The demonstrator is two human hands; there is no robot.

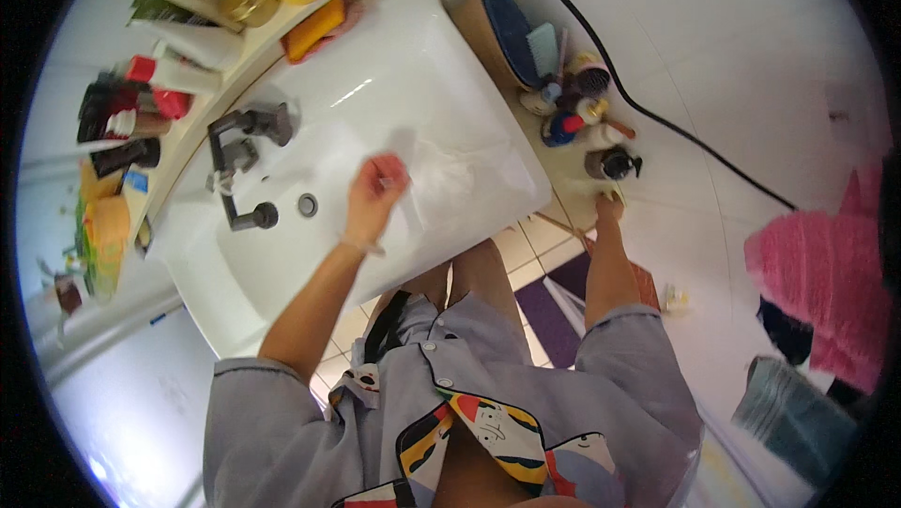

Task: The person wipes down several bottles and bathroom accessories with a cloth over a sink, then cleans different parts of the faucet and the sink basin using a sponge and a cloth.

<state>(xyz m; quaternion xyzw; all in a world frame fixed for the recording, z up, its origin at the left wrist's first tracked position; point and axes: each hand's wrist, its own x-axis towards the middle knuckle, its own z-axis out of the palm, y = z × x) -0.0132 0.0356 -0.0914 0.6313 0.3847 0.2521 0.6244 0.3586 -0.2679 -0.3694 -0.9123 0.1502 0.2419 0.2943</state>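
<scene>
My left hand [378,192] is over the white washbasin [486,113], its fingers curled inward and blurred. Nothing clear shows inside it. A whitish patch, water or foam, spreads across the basin beside that hand. My right hand [609,206] reaches past the basin's right side to the ledge. It touches or is close to a small pale yellowish thing [616,197] that I cannot make out. Just beyond stands a dark pump bottle [614,163]. The dark faucet [243,149] rises at the basin's left, near the drain [307,205].
An orange sponge [315,29] rests on the basin's back edge. Jars and tubes crowd the shelf [232,78]. A blue-lined basket [507,36], a comb [545,50] and bottles stand right. A black cable [676,128] crosses the wall toward a pink towel [816,282].
</scene>
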